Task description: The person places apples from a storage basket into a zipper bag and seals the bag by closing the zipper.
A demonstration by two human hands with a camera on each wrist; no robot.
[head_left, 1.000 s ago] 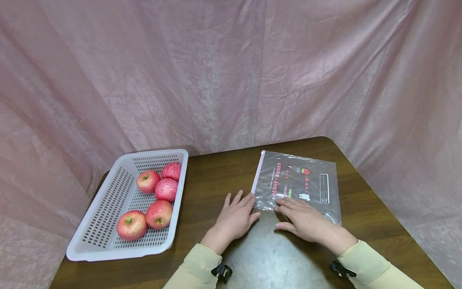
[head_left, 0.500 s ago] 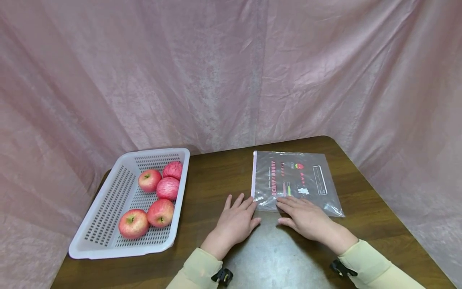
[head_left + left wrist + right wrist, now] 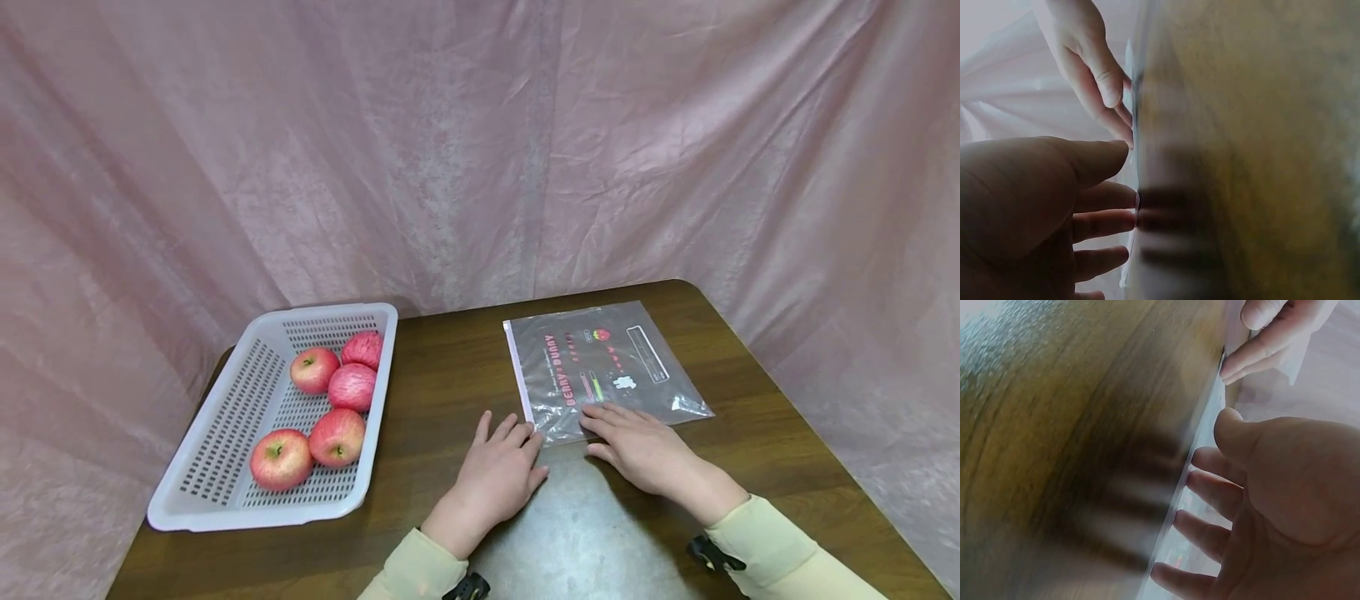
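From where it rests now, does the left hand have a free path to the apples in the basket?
Probably yes: the left hand lies flat beside the basket, with only bare table between, and the apples sit uncovered.

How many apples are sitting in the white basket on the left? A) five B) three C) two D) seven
A: the white basket holds five red apples, three bunched at its far end and two nearer the person, all apart from the plastic bag.
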